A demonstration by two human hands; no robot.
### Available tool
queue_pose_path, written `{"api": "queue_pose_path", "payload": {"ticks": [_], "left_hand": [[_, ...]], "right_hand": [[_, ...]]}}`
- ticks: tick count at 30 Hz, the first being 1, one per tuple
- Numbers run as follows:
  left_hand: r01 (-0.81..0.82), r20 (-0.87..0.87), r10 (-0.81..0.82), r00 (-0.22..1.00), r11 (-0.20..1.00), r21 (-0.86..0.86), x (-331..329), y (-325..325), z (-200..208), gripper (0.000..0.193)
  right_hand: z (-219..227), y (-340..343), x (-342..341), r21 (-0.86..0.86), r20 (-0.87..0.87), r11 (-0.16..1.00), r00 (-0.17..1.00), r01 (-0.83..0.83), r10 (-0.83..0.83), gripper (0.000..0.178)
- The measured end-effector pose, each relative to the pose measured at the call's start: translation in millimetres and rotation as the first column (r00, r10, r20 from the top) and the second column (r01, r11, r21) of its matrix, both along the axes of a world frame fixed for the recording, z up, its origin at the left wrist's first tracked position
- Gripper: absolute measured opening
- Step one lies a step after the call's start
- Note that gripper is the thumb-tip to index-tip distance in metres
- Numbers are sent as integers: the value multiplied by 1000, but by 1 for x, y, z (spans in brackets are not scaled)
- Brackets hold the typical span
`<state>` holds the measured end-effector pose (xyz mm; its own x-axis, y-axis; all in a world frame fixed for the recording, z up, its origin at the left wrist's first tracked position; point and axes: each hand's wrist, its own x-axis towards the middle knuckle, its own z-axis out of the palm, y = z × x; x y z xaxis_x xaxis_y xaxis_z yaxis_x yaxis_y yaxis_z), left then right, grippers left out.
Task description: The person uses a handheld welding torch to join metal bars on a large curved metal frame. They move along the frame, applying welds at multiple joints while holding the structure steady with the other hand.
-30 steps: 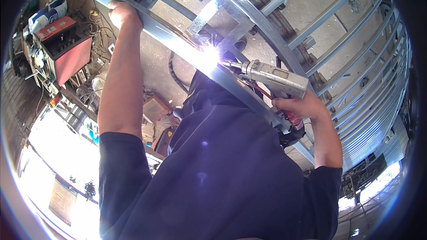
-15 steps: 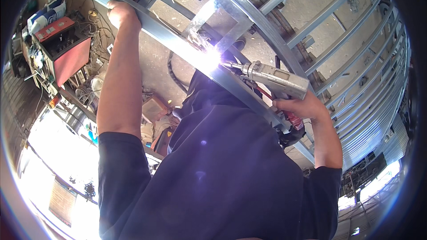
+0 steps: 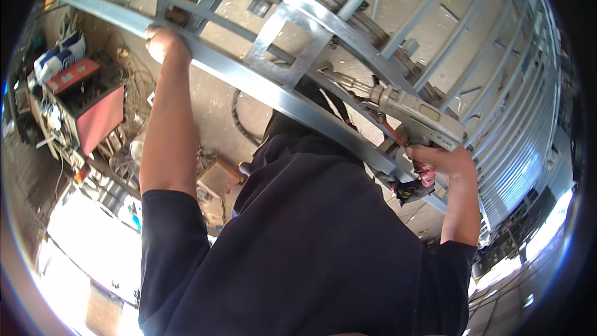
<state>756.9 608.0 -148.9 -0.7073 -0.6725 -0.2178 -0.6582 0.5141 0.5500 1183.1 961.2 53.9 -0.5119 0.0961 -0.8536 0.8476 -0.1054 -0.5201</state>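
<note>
My left hand point(image 3: 166, 45) is wrapped over the upper left stretch of a long silvery metal rail point(image 3: 249, 82), which runs diagonally in front of my body. In my right hand point(image 3: 446, 162) is a grey welding gun point(image 3: 418, 116); its nozzle points up and left, apart from the rail, with no arc showing. Red and black wrapping point(image 3: 425, 174) hangs below the grip, by the rail's lower right end. A flat rectangular metal frame piece point(image 3: 264, 42) bridges the rail and the curved metal beam point(image 3: 311, 7) beyond it. My left fingertips are partly hidden.
Several parallel metal bars point(image 3: 435, 18) fan out from the curved beam to the right. At left stands a red and black open box-shaped machine point(image 3: 102, 118) beside tangled cables. A cardboard box point(image 3: 219, 176) lies on the floor, near a dark hose point(image 3: 239, 118).
The bright welding arc and its smoke are gone. My right hand has drawn the gun to the right, away from the rail. My left hand still holds the rail; the whole view has shifted slightly.
</note>
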Motion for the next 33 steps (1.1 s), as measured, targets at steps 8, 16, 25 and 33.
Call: {"api": "queue_pose_path", "payload": {"ticks": [8, 16, 25, 33], "left_hand": [[-2, -106, 51, 993, 908, 420, 1, -15, -10, 71], [-95, 38, 93, 995, 764, 639, 182, 43, 11, 77], [-68, -122, 187, 975, 767, 639, 229, 77, 1, 71], [-169, -77, 235, 969, 856, 488, 229, 84, 10, 70]], "right_hand": [[87, 13, 81, 384, 65, 922, 994, 53, -84, 52], [118, 93, 84, 535, 194, 844, 978, -45, -71, 47], [7, 141, 19, 194, -49, 973, 989, -124, 136, 45], [-44, 157, 1, -71, -65, 997, 998, -31, 27, 29]]}}
